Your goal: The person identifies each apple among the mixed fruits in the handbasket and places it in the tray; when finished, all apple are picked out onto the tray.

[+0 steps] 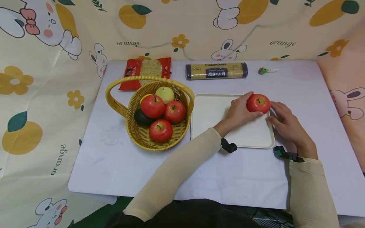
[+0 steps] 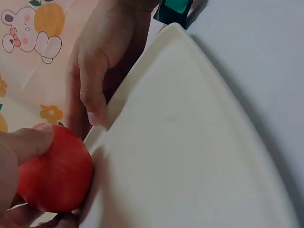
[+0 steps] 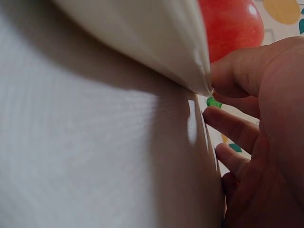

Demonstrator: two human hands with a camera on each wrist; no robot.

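Note:
My left hand (image 1: 240, 109) grips a red apple (image 1: 258, 104) between thumb and fingers over the back right corner of a white rectangular tray (image 1: 219, 120). In the left wrist view the apple (image 2: 57, 171) sits close against the tray's rim. My right hand (image 1: 288, 122) is at the tray's right side, fingers loosely extended, holding no separate object. The right wrist view shows its thumb (image 3: 232, 73) right at the rim, with the other fingers along the outer side. To the left stands a yellow wicker basket (image 1: 134, 136) holding several fruits, including red apples (image 1: 160, 130).
The basket's tall handle (image 1: 114, 85) arches toward the back. Behind it lies a red pasta bag (image 1: 132, 69). A spaghetti pack (image 1: 216, 71) and a small lollipop (image 1: 264, 71) lie along the table's back edge. A patterned cloth (image 1: 159, 38) rises behind the white table (image 1: 108, 167).

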